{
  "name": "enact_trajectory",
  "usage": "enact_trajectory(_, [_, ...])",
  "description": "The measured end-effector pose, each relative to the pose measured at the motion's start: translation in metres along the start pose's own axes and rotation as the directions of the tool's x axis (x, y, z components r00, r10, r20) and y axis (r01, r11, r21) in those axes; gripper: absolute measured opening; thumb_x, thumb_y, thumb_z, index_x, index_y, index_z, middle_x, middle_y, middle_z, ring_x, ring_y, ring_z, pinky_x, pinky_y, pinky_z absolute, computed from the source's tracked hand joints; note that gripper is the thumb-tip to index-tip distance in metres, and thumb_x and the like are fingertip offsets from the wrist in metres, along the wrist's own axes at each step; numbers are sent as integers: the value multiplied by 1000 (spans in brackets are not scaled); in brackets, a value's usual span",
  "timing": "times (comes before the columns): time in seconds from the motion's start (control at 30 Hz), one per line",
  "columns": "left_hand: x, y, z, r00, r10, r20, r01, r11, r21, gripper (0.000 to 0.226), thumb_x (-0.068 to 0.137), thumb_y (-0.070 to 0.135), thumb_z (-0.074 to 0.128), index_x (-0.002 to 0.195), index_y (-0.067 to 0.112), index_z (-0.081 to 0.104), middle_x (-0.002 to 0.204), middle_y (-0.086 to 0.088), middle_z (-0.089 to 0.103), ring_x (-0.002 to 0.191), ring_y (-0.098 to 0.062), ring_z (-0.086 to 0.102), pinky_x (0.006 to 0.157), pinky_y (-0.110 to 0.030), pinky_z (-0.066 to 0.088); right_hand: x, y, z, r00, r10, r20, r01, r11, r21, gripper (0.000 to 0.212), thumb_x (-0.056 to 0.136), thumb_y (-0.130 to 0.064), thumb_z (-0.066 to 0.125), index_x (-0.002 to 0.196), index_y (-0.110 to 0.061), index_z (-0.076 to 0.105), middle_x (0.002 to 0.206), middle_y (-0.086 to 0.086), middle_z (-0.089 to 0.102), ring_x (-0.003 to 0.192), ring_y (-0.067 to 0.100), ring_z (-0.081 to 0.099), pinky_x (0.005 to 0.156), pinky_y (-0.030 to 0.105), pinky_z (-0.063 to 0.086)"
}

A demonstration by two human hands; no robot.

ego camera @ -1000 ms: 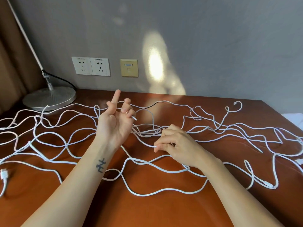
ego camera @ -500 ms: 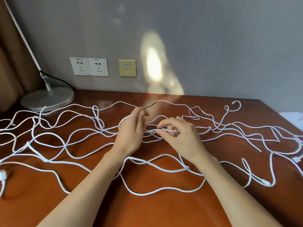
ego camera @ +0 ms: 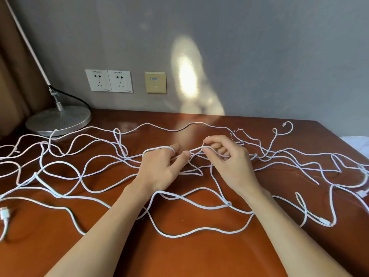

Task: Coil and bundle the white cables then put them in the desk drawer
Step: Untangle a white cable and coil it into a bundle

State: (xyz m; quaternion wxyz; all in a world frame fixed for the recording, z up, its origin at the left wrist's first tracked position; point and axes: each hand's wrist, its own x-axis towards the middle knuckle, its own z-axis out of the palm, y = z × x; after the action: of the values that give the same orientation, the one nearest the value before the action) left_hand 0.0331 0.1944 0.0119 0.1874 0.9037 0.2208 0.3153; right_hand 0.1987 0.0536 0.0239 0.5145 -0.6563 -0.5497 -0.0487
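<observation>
Several long white cables (ego camera: 83, 172) lie tangled in loose loops across the brown desk (ego camera: 179, 254). My left hand (ego camera: 161, 168) sits at the middle of the desk, back up, with a loop of white cable round its fingers and its thumb and fingertips pinching a strand. Just to its right, my right hand (ego camera: 229, 162) pinches the same strand between thumb and forefinger, the other fingers curled. The cable runs taut between both hands. No drawer is visible.
A lamp with a round silver base (ego camera: 58, 120) stands at the back left, its black cord behind it. Wall sockets (ego camera: 108, 80) and a beige data port (ego camera: 155, 82) are on the grey wall. Cable plugs lie at the left edge (ego camera: 4, 213) and right (ego camera: 327, 223).
My left hand came down from a raised, palm-up pose and turned back up, a cable loop now round its fingers. My right hand moved up and left to meet it.
</observation>
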Motion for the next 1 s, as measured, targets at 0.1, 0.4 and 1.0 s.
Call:
enact_trajectory(0.1, [1, 1, 4, 996, -30, 88, 20, 994, 111, 63, 91, 74, 29, 77, 22, 61, 59, 3, 56, 62, -14, 56, 63, -37, 46, 0, 3, 0, 998, -13, -64, 7, 996, -86, 29, 91, -49, 69, 107, -25, 73, 77, -23, 62, 75, 6, 65, 62, 18, 53])
enact_trajectory(0.4, [4, -3, 5, 969, -231, 89, 247, 931, -270, 79, 97, 67, 22, 53, 11, 56, 52, -5, 53, 54, -18, 52, 68, -39, 43, 1, 7, 0, 994, -108, 26, 110, 989, -101, 14, 99, -30, 61, 103, -22, 72, 94, -14, 68, 94, 10, 62, 86, 36, 53])
enact_trajectory(1.0, [12, 7, -18, 937, -124, 328, 312, -130, -941, 56, 98, 31, 31, 50, 10, 52, 51, -1, 9, 47, -14, 10, 50, -29, 12, 4, 17, -7, 987, -37, 155, 59, 989, -138, 17, 104, -26, 57, 102, -26, 74, 100, -20, 70, 104, 2, 63, 95, 16, 47])
